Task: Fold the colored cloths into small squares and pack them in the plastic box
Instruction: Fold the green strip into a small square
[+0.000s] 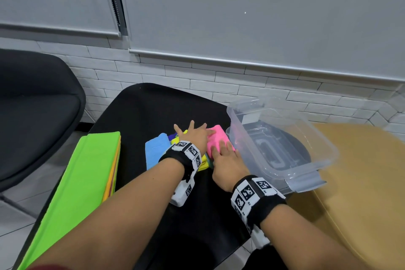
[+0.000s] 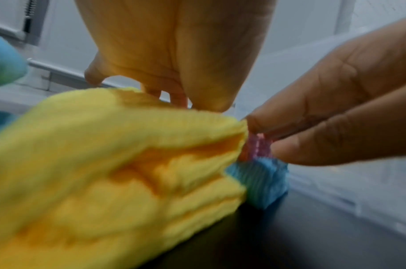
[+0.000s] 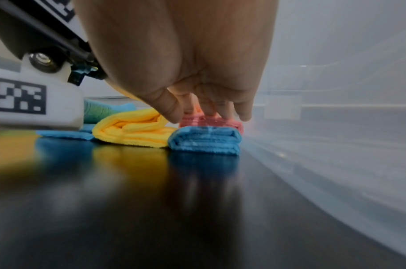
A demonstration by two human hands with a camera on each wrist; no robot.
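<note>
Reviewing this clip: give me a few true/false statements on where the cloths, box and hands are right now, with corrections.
1. The pink cloth sits on a folded blue cloth. True.
2. The plastic box already holds folded cloths. False: no cloth shows in it.
3. Both the left hand and the right hand touch the pink cloth. True.
4. The folded yellow cloth lies right of the blue one, against the box. False: it lies to the left, away from the box.
5. A green-topped stack of flat cloths lies at the table's left. True.
</note>
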